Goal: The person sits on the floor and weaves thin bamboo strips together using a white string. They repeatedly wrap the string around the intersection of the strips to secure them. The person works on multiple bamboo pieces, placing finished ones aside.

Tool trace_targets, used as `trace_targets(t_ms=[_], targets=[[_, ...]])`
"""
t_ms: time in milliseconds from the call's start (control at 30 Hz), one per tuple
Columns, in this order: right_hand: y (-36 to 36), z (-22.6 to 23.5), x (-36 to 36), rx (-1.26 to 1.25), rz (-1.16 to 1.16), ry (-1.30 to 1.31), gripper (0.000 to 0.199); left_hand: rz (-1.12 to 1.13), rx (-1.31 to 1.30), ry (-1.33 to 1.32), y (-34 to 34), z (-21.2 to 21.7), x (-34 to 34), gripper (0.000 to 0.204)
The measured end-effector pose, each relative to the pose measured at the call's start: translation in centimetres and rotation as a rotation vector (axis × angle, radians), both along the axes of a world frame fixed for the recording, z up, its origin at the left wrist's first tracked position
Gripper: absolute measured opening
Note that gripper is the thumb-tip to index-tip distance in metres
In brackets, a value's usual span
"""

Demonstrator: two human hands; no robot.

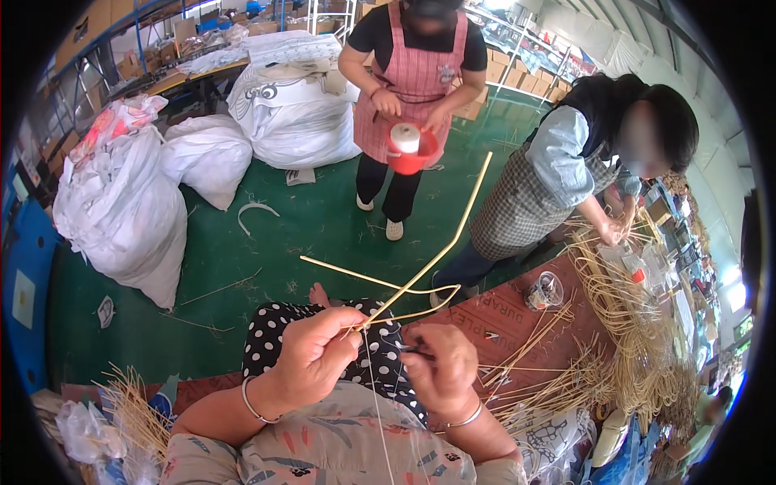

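Both hands pinched tight on bent cane and thread, right over the lap.

The left hand (pixel 311 356) was closed, fingertips clamping the crossing of the pale cane strips (pixel 420 279), which fanned up and away from that pinch. Just beside it, the right hand (pixel 440 372) was closed on a small dark tool (pixel 416 350); a thin thread (pixel 376 404) dropped below the grip. Well beyond, a standing person held a red bowl (pixel 412 159) carrying a white spool (pixel 405 137).

Green floor (pixel 267 234) ahead open; straw pile (pixel 622 323) crowds right side
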State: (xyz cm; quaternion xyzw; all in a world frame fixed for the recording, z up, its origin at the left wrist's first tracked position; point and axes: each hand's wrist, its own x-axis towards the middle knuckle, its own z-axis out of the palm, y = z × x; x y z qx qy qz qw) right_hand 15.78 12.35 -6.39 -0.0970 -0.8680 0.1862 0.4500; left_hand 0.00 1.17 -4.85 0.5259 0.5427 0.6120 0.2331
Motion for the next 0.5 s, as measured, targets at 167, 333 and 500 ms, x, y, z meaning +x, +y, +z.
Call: trace_targets(t_ms=[167,333,500], targets=[[-0.4,-0.2,-2.4,0.081,0.028,0.003,0.042,0.037,0.055,0.080,0.4,0.3,0.4,0.013],[-0.3,-0.6,-2.9,0.099,0.046,0.004,0.039,0.034,0.026,0.067,0.3,0.0,0.3,0.015],[-0.3,-0.9,-3.1,0.082,0.064,0.032,0.033,0.040,0.030,0.075,0.4,-0.2,0.5,0.015]])
